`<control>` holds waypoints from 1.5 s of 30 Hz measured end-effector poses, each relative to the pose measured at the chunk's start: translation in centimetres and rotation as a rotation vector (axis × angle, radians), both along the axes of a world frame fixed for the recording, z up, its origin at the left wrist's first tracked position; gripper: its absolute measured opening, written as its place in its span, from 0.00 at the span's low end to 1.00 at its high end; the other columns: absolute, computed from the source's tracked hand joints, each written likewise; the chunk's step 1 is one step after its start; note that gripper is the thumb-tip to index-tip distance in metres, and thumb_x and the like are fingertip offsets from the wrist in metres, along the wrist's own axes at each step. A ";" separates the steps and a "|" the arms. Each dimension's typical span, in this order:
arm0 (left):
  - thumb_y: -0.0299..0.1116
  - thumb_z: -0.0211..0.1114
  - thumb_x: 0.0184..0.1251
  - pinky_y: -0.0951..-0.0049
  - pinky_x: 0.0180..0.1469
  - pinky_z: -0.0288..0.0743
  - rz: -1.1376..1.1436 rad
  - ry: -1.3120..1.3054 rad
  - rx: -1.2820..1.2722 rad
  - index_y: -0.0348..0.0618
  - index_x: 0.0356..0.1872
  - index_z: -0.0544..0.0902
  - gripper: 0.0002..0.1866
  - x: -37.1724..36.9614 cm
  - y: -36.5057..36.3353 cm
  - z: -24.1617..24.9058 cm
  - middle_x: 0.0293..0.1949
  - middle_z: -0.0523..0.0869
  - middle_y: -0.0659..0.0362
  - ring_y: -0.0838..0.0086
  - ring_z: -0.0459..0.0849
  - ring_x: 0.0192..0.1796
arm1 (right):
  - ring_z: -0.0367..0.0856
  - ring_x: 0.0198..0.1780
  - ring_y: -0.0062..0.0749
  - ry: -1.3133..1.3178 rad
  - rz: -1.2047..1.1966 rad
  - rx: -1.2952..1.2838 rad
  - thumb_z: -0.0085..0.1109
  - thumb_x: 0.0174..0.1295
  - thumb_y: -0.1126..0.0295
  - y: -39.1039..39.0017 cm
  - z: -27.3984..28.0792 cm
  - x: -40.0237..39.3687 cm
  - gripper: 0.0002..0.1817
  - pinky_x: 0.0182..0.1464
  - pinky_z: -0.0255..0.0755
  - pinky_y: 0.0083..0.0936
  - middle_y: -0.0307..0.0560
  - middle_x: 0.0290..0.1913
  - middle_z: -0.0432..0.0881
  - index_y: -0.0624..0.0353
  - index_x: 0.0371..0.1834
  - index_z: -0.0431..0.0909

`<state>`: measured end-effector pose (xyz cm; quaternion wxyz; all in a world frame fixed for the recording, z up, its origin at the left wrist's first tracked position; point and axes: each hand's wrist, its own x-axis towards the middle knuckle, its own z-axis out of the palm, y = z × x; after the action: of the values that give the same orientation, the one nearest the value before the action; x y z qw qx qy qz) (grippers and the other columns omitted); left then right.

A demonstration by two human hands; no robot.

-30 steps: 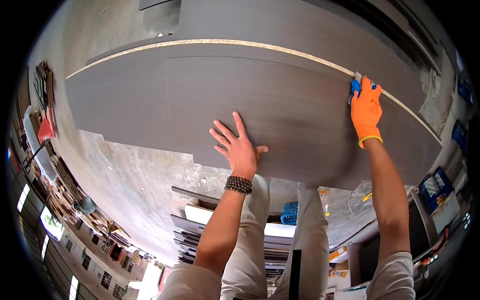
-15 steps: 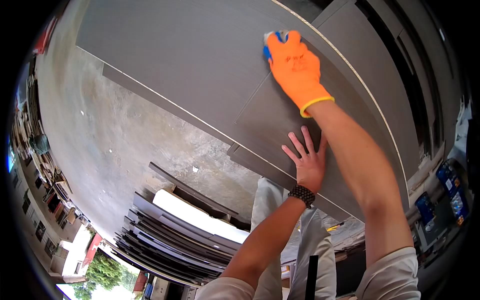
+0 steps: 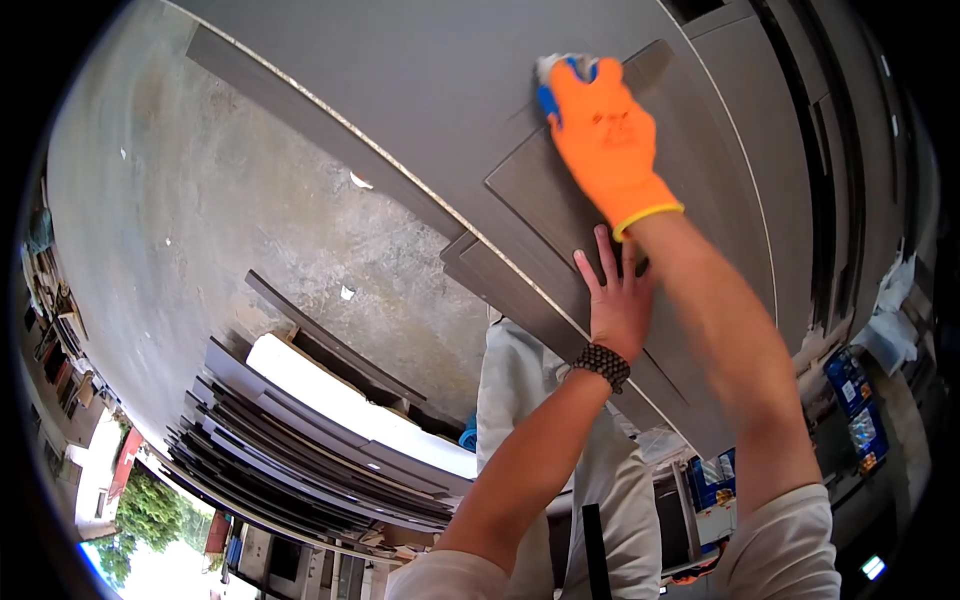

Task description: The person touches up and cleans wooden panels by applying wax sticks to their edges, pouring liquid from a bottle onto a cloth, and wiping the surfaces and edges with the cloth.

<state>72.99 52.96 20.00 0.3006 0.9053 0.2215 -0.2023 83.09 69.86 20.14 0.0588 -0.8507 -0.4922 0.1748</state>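
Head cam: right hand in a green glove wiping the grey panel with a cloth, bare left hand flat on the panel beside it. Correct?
Not quite: the glove is orange, not green. The head view shows the right hand in an orange glove pressing a cloth on the grey panel, and the bare left hand flat on the panel beside it.

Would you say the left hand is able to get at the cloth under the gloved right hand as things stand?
Probably not easily. The left hand lies flat on the panel, tucked under the right forearm, and the right hand covers most of the cloth, so arm and glove block the way.
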 end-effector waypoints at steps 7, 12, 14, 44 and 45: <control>0.63 0.59 0.76 0.23 0.85 0.43 0.225 -0.151 0.019 0.68 0.93 0.48 0.49 -0.2 0.5 -0.3 0.92 0.42 0.41 0.26 0.45 0.89 | 0.87 0.44 0.49 0.020 0.313 0.142 0.74 0.62 0.63 -3.2 -0.6 -4.8 0.26 0.36 0.81 0.42 0.52 0.55 0.79 0.43 0.65 0.82; 0.54 0.60 0.77 0.29 0.86 0.46 0.199 -0.097 0.010 0.65 0.93 0.44 0.50 0.1 0.0 -0.1 0.92 0.41 0.40 0.29 0.50 0.89 | 0.87 0.43 0.47 0.070 0.400 -0.004 0.69 0.64 0.66 -10.7 -0.3 -4.4 0.23 0.36 0.82 0.40 0.51 0.55 0.81 0.40 0.64 0.82; 0.54 0.59 0.78 0.32 0.87 0.47 0.212 -0.055 0.042 0.64 0.93 0.46 0.48 0.0 -0.7 0.3 0.92 0.41 0.40 0.33 0.49 0.90 | 0.89 0.44 0.45 0.048 0.374 0.053 0.63 0.69 0.66 -9.5 0.2 -5.0 0.18 0.38 0.84 0.40 0.51 0.56 0.82 0.38 0.62 0.83; 0.54 0.89 0.56 0.32 0.82 0.59 -0.567 0.304 0.550 0.58 0.92 0.50 0.68 7.0 -21.1 3.4 0.86 0.46 0.23 0.21 0.51 0.85 | 0.89 0.54 0.63 0.089 -1.837 -0.012 0.73 0.68 0.63 -67.4 -1.6 -15.4 0.35 0.55 0.85 0.49 0.59 0.69 0.71 0.50 0.77 0.70; 0.53 0.88 0.57 0.30 0.83 0.56 -0.582 0.181 0.464 0.57 0.92 0.49 0.68 8.0 -20.0 2.8 0.86 0.47 0.24 0.19 0.52 0.84 | 0.89 0.54 0.63 0.085 -1.823 0.013 0.73 0.68 0.63 -67.9 -1.5 -14.5 0.35 0.55 0.85 0.49 0.59 0.69 0.71 0.50 0.77 0.70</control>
<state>81.01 32.93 22.83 -0.0031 0.9529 0.0206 -0.3026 68.58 1.92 18.63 0.1970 -0.9026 0.3722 0.0891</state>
